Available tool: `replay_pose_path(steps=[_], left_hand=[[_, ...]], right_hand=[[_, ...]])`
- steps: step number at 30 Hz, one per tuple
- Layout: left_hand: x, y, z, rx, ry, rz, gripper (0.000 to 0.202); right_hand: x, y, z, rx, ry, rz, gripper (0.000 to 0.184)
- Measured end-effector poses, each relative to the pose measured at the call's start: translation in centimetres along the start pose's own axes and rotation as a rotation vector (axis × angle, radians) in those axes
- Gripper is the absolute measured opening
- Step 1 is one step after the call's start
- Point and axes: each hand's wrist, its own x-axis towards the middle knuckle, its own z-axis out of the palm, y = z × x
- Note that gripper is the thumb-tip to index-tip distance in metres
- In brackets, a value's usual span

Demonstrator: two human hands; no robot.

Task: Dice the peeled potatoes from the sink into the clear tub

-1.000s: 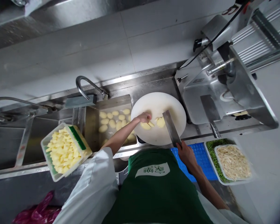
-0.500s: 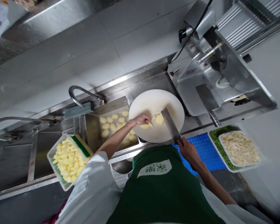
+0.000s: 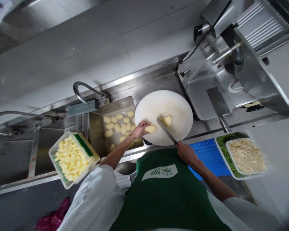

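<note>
On a round white cutting board (image 3: 163, 100), my left hand (image 3: 140, 129) grips a peeled potato (image 3: 151, 128) near the board's left edge. My right hand (image 3: 186, 153) is closed round the handle of a cleaver (image 3: 167, 131), its blade seen nearly edge-on just right of that potato. Beyond the blade lie cut potato pieces (image 3: 167, 120), close together on the board. Several peeled potatoes (image 3: 124, 129) sit in water in the sink (image 3: 96, 138) to the left of the board.
A plastic tub of potato chunks (image 3: 71, 158) rests over the sink edge at left. Two curved faucets (image 3: 80, 91) stand behind. At right are a steel slicing machine (image 3: 262, 83) with a second cleaver (image 3: 218, 101) on it, and a tray of shredded food (image 3: 247, 155) beside greens.
The cleaver has shifted left and turned, from beyond the cut pieces to between them and the held potato. My left hand has changed from holding a thin piece to gripping the potato.
</note>
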Motion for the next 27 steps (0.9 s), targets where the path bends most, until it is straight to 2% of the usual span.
replay_pose_path(steps=[4,7,10,13,17,20,24,27], left_hand=[[-0.3,3.5,6.1,-0.022,0.366,-0.157,0.047],[-0.8,5.3,8.4,-0.045,0.528,-0.201,0.045],[-2.0,5.5,8.3,-0.086,0.587,-0.196,0.032],[-2.9,5.0,7.7,-0.105,0.582,-0.137,0.022],[-2.9,4.5,7.6,-0.110,0.534,-0.108,0.024],[-2.9,4.5,7.5,-0.127,0.526,-0.092,0.026],[-3.1,4.5,7.6,-0.140,0.594,-0.107,0.024],[-3.0,4.4,8.0,-0.107,0.623,-0.102,0.021]], right_hand=[[1.0,-1.1,-0.3,-0.056,0.029,-0.045,0.029],[1.4,-1.4,-1.0,-0.076,0.049,-0.048,0.030],[1.7,-2.1,-1.9,-0.095,0.069,-0.034,0.032],[2.7,-3.9,-2.5,-0.103,0.100,-0.030,0.033],[4.9,-6.7,-2.8,-0.107,0.098,-0.055,0.029],[5.8,-7.7,-3.4,-0.130,0.112,-0.062,0.028],[5.5,-8.2,-3.8,-0.135,0.183,-0.076,0.031],[5.7,-8.9,-3.2,-0.119,0.163,-0.073,0.033]])
